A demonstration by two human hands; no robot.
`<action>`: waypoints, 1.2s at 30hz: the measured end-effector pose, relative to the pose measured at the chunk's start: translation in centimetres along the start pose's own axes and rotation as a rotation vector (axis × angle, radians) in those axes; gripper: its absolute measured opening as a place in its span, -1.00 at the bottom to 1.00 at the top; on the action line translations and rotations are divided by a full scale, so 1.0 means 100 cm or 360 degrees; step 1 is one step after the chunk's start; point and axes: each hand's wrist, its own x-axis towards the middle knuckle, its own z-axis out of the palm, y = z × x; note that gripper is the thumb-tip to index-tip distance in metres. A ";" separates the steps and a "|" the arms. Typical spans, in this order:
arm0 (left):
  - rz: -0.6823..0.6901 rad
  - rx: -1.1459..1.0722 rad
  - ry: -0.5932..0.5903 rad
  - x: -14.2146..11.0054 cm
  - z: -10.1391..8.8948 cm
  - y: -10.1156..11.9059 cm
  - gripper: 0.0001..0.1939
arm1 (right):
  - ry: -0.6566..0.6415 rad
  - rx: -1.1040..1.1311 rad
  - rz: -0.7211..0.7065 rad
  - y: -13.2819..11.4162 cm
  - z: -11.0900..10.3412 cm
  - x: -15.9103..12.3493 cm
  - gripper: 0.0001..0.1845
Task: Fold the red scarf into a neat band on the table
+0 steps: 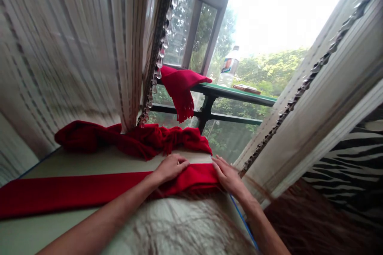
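Note:
A long red scarf (74, 191) lies flat across the pale table, its right part folded into layers. My left hand (171, 168) rests on the upper edge of the folded part, fingers stretched along the cloth and lightly bent. At the scarf's right end is my right hand (228, 176), its fingers extended and the thumb apart, touching the folded edge. Behind them, a second red scarf (137, 141) is bunched up along the far edge of the table. Another red fringed piece (179, 87) hangs over the window ledge; whether it joins the bunched one cannot be seen.
The table (32, 231) has a blue edge on the right. Striped curtains (74, 48) with hanging beads frame the window, and another curtain (311, 127) slants down at right. A plastic bottle (229, 65) and a small flat object (247, 89) stand on the green ledge. Blurred hair strands cross the lower middle.

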 end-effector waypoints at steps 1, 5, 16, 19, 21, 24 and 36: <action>0.0027 0.0070 0.0052 -0.004 -0.006 0.000 -0.59 | 0.0004 -0.0049 -0.0036 -0.012 -0.002 -0.003 -0.46; 0.0202 0.0305 0.0008 -0.042 -0.049 -0.007 -0.61 | -0.0086 -0.0097 -0.0322 -0.081 0.006 -0.017 -0.45; -0.0228 0.0956 -0.0281 -0.186 -0.132 -0.084 -0.40 | -0.0578 -0.0114 -0.0631 -0.168 0.120 -0.020 -0.35; -0.0257 0.0988 -0.0268 -0.193 -0.127 -0.089 -0.37 | -0.0551 -0.0142 -0.0525 -0.151 0.122 -0.014 -0.32; -0.0275 0.0992 -0.0253 -0.194 -0.122 -0.084 -0.36 | -0.0540 -0.0153 -0.0503 -0.142 0.121 -0.013 -0.31; -0.0303 0.0972 -0.0256 -0.193 -0.119 -0.072 -0.34 | -0.0535 -0.0167 -0.0485 -0.136 0.119 -0.013 -0.31; -0.0179 0.0873 -0.0350 -0.181 -0.138 -0.060 -0.40 | -0.0698 -0.0125 -0.0712 -0.165 0.136 -0.016 -0.30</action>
